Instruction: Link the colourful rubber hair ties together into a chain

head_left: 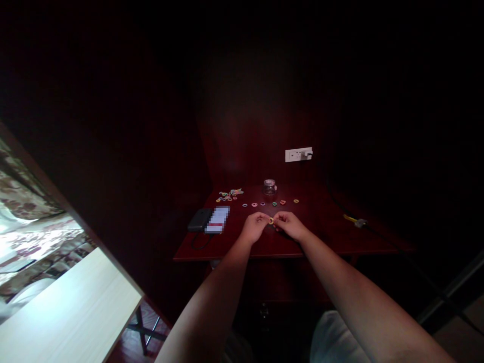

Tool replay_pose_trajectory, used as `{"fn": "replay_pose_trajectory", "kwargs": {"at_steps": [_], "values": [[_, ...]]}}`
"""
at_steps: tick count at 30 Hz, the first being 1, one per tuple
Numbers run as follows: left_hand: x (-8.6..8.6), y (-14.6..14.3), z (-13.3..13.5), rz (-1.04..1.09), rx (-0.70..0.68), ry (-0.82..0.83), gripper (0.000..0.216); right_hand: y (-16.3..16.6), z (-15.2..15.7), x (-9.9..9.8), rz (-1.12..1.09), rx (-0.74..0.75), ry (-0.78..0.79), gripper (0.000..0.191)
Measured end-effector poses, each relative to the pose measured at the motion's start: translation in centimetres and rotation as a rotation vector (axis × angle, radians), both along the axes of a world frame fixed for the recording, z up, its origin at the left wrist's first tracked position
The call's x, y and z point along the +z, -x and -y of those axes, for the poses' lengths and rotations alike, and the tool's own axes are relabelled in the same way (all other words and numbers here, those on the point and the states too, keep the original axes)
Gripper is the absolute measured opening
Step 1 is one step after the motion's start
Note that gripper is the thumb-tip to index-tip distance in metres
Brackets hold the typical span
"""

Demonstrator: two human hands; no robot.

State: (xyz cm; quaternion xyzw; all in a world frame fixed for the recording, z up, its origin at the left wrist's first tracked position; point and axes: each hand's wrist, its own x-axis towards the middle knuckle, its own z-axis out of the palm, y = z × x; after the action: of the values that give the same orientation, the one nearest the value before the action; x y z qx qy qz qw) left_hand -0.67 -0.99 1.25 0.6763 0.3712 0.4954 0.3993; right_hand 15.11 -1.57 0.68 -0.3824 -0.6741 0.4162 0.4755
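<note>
A small yellow hair tie [271,221] is pinched between my two hands, just above the front part of the dark red desk [234,248]. The fingertips of my left hand [254,225] close on its left side. On its right side the fingers of my right hand [289,225] are closed too. Beyond my hands several hair ties lie apart in a loose row, among them a blue one [245,205], a green one [274,204], a red one [283,202] and a yellow one at the right end. A pile of mixed-colour hair ties [231,194] lies at the back left.
A clear lidded jar [269,187] stands at the back. Left of my hands lie a phone [217,220] with a lit screen and a black power bank [199,220] with a cable. A yellow-ended cable [359,222] lies at right, below a wall socket [298,155].
</note>
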Motion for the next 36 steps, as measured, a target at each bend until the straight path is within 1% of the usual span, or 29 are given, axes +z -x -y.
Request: {"fn": "replay_pose_trajectory", "kwargs": {"at_steps": [3,9,13,18,24,27,32,36], "values": [[-0.17,0.00,-0.12,-0.010,-0.009,-0.013,0.012,-0.02,-0.15,-0.19,-0.001,0.002,-0.012,0.013],[-0.41,0.08,-0.36,-0.028,0.028,-0.021,0.012,0.00,0.03,0.02,-0.049,-0.009,0.017,0.013],[-0.23,0.07,-0.18,-0.012,0.008,-0.007,0.013,0.02,0.21,0.23,-0.075,-0.012,0.042,0.014],[-0.01,-0.03,0.01,-0.007,-0.006,0.011,0.014,0.03,0.04,0.10,-0.067,0.000,0.032,0.016],[0.13,0.02,0.39,-0.055,-0.003,-0.030,0.014,0.02,0.04,0.07,-0.050,-0.014,0.018,0.016],[0.20,-0.02,0.57,-0.050,0.003,-0.024,0.014,0.01,0.24,0.29,-0.035,-0.013,0.020,0.016],[-0.20,-0.03,0.26,-0.037,-0.007,0.000,0.012,0.05,0.47,0.56,-0.043,-0.007,0.031,0.017],[-0.61,0.05,-0.08,-0.023,0.003,-0.018,0.013,0.09,0.35,0.40,-0.026,-0.010,0.024,0.016]]}}
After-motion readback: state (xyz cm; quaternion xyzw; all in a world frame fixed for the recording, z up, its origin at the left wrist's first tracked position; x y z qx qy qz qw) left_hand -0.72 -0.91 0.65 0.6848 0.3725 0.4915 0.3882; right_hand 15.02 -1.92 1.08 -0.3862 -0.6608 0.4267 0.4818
